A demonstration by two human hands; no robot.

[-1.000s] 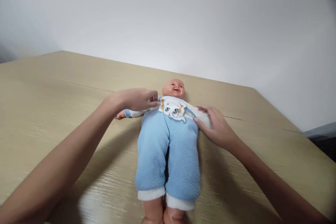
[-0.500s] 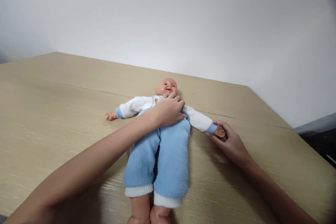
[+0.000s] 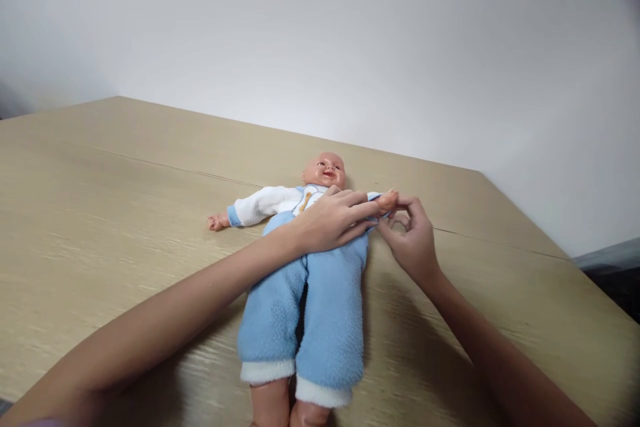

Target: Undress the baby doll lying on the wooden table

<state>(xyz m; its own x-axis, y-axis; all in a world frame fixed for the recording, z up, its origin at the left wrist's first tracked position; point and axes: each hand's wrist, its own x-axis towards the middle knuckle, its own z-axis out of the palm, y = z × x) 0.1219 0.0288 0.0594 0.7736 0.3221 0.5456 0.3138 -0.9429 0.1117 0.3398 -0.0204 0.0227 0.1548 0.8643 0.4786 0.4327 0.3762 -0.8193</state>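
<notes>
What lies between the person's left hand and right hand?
The doll's small hand, with its blue cuff, lies there; the left hand and the right hand both touch it, as the head view shows.

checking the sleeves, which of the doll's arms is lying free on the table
The arm at picture left, stretched flat on the table, untouched. The other arm is covered by the left hand and pinched by the right hand.

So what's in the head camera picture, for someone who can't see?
A baby doll in blue trousers lies face up on a wooden table. The left hand lies across its chest, and the right hand grips its tiny hand.
</notes>
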